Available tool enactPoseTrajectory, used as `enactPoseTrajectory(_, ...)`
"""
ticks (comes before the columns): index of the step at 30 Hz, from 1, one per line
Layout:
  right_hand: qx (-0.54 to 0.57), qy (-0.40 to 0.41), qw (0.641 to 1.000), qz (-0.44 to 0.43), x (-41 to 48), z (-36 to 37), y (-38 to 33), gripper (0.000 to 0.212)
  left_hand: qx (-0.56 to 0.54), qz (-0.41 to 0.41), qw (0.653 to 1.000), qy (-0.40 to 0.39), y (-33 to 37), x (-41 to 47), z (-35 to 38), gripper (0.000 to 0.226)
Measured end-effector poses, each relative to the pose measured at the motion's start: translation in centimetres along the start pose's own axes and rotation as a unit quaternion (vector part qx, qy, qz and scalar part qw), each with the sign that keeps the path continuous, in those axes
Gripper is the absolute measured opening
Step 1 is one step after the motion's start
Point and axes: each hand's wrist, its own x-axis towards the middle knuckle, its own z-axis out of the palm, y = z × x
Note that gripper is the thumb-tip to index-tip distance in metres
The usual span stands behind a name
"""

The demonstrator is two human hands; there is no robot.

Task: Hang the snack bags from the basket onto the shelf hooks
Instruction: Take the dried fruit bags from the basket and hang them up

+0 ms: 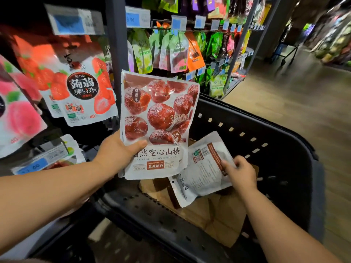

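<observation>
Gripping hawthorn bag (157,118) upright, left hand (121,150); right hand (240,172) pinches second bag (201,168) inside black basket (284,141).

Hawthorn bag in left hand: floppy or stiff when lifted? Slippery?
Probably fairly stiff: the hawthorn bag stands upright though the left hand grips only its lower left. Likely light, one thumb pinch carries it. Glare on the film suggests it may be slippery.

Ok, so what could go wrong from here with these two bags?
The left hand holds the hawthorn bag only near its lower edge, so it may tip or slip. The right hand grips the second bag in the basket far from its hang hole; hooking could be awkward.
</observation>
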Motion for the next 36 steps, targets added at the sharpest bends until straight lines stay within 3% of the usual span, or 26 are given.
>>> enactPoseTrajectory(9,0.148,0.102,0.981,-0.069,-3.8,-3.6,-2.5,0.024,0.021,0.013,0.996,0.081,1.8,0.0,-3.2,0.033)
enactPoseTrajectory(17,0.217,0.147,0.961,-0.086,-4.9,-6.1,-4.8,0.028,0.018,0.008,0.995,0.099,3.0,-0.8,-4.1,0.030)
enactPoseTrajectory(25,0.289,0.181,0.938,-0.062,-5.6,-7.6,-7.2,0.028,-0.028,0.004,0.991,0.133,4.3,-1.0,-5.3,0.032)
enactPoseTrajectory(29,0.333,0.217,0.917,-0.038,-5.4,-8.5,-8.3,0.029,-0.057,0.008,0.989,0.137,4.9,-1.3,-5.5,0.050)
enactPoseTrajectory(32,0.395,0.229,0.890,-0.007,-5.6,-9.5,-9.3,0.025,-0.065,0.009,0.988,0.136,5.5,-1.7,-5.3,0.025)
enactPoseTrajectory(36,0.459,0.217,0.861,0.021,-5.8,-10.1,-10.8,0.020,-0.081,0.023,0.991,0.103,5.3,-1.9,-4.5,0.026)
